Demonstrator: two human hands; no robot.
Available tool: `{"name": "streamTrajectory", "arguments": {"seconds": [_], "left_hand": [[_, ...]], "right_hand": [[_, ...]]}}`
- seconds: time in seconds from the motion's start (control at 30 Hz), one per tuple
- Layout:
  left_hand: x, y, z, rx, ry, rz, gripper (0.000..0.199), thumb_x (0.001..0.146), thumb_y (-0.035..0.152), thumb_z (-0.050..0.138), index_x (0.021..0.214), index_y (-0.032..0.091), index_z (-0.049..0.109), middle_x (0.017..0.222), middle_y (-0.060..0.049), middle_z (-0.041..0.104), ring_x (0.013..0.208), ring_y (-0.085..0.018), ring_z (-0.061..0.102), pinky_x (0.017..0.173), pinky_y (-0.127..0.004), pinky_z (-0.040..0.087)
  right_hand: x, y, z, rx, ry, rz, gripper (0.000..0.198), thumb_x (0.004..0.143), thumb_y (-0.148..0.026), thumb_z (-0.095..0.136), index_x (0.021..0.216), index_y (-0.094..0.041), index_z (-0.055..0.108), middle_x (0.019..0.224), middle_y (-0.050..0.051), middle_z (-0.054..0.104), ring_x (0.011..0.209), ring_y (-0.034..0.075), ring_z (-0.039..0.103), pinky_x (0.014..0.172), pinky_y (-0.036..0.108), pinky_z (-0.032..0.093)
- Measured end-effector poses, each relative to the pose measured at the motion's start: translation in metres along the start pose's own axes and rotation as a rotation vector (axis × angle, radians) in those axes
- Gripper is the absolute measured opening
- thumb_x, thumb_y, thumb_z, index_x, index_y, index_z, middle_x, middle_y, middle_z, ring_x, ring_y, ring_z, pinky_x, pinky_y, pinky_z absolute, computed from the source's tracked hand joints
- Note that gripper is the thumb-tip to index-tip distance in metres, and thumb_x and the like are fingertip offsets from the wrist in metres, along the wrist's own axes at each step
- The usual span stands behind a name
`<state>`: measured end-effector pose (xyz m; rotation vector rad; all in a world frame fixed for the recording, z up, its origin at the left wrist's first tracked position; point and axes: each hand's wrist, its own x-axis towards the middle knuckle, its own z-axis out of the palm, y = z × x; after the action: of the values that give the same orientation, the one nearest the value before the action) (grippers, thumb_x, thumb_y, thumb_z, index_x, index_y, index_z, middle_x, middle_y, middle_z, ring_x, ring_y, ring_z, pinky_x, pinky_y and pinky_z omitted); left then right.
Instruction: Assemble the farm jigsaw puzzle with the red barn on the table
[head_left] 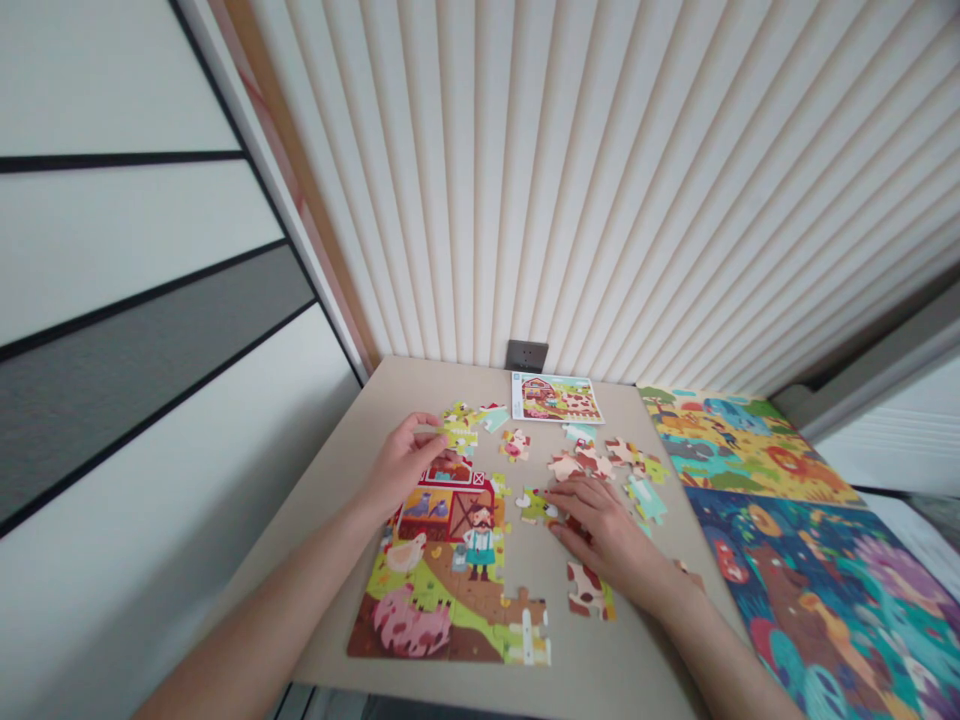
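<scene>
My left hand (411,462) is at the top left of a partly joined farm puzzle (442,590). Its thumb and index finger close on a green puzzle piece (461,440); another yellow-green piece (459,412) lies just beyond. My right hand (604,525) is low over the table, right of the joined part. Its bent fingertips and thumb are at the right edge of a green piece with a white bird (535,505). Dark reddish pieces are partly hidden beneath this palm. A brown-and-white cow-patch piece (589,590) lies below the right hand.
A reference picture card (559,398) lies at the table's back, before a wall socket (527,355). Loose pieces include a pink pig piece (515,444), brown-white pieces (592,460) and a pale blue piece (646,498). Two animal pictures, yellow (750,450) and dark blue (832,600), lie at right.
</scene>
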<state>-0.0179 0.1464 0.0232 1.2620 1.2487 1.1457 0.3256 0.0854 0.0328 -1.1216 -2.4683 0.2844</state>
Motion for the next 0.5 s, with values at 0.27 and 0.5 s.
{"name": "streamTrajectory", "arguments": {"seconds": [0.27,0.5], "left_hand": [[-0.022,0.004,0.026,-0.154,-0.223,-0.123,0.057,0.09,0.048,0.078,0.134,0.02,0.056,0.091,-0.004,0.078,0.088,-0.023,0.08,0.081,-0.034,0.064],[-0.026,-0.002,0.031,-0.164,-0.291,-0.162,0.042,0.088,0.051,0.08,0.111,0.019,0.063,0.092,-0.007,0.079,0.089,-0.024,0.08,0.079,-0.032,0.063]], "right_hand": [[0.0,0.001,0.001,-0.014,0.023,-0.002,0.038,0.099,-0.024,0.068,0.137,-0.027,0.068,0.13,0.011,0.072,0.125,0.029,0.065,0.108,0.051,0.054],[0.0,0.004,0.003,-0.001,-0.004,-0.001,0.041,0.1,-0.022,0.065,0.141,-0.028,0.065,0.132,0.011,0.07,0.125,0.029,0.063,0.109,0.054,0.052]]}}
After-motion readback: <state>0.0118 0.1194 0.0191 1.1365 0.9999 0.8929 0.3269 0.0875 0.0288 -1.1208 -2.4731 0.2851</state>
